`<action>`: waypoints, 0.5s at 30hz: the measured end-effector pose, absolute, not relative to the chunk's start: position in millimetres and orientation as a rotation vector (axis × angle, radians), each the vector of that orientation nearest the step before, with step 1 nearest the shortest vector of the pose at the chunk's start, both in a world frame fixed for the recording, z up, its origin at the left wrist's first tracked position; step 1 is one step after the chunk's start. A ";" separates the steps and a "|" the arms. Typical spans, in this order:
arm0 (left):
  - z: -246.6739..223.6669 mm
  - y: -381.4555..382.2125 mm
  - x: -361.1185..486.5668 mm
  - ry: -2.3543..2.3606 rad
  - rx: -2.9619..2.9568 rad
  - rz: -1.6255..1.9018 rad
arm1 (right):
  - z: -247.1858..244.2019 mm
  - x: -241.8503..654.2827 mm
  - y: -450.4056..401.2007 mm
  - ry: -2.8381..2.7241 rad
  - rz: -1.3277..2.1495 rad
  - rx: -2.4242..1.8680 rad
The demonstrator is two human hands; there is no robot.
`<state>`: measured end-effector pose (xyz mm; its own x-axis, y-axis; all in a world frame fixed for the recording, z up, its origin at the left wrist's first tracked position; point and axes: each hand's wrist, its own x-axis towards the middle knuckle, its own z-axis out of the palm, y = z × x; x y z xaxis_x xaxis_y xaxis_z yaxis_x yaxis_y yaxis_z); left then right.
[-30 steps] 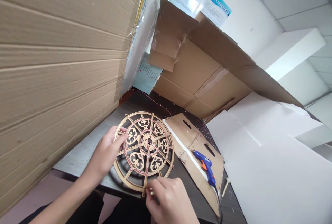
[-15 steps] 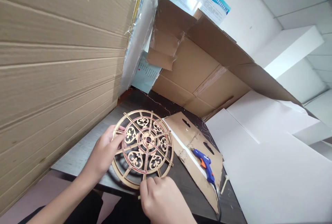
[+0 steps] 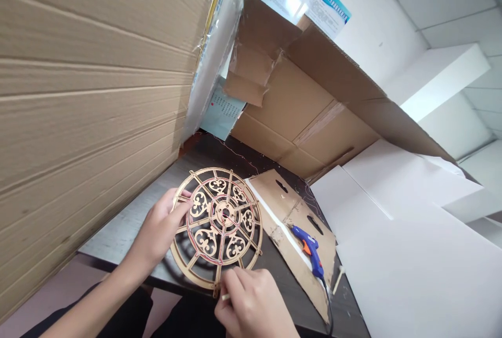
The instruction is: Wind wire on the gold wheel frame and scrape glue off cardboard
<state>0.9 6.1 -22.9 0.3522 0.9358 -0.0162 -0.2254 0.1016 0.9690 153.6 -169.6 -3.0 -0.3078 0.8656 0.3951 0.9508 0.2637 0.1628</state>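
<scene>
Your left hand (image 3: 159, 223) pinches round, tan, openwork wooden frame (image 3: 225, 206) at left rim; right hand (image 3: 253, 296) pinches short pale stick (image 3: 226, 296), visible end beside nearest spoke tip (image 3: 216, 289).

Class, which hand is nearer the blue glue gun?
Right. The right hand, at the near rim of the wooden wheel, is left of the glue gun; the left hand grips the wheel's left rim, farther off.
</scene>
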 end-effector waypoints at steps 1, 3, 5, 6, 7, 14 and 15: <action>-22.6 6.1 0.8 0.810 1.145 1.015 | -3.0 155.6 -171.2 -2.245 -0.528 -1.720; -22.6 6.2 0.6 0.820 1.161 1.020 | -0.9 158.9 -174.6 -2.131 -0.459 -1.791; -23.2 6.5 0.4 0.824 1.166 1.014 | 3.4 161.3 -177.7 -2.078 -0.342 -1.864; -23.5 6.6 0.3 0.825 1.163 1.013 | 5.9 162.3 -179.0 -2.074 -0.281 -1.895; -23.7 6.6 0.2 0.824 1.158 1.015 | 8.1 163.2 -180.0 -2.080 -0.231 -1.920; -19.7 5.1 0.9 0.834 1.126 1.050 | 11.7 175.2 -187.8 -2.061 -0.125 -1.996; -18.8 4.8 1.0 0.840 1.119 1.059 | 11.2 177.5 -189.9 -2.059 -0.061 -1.992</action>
<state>1.0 4.8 -18.8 0.2980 0.9545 -0.0148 -0.2322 0.0875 0.9687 177.5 -189.9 11.2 -0.0141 0.9744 0.2244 0.9859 0.0510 -0.1592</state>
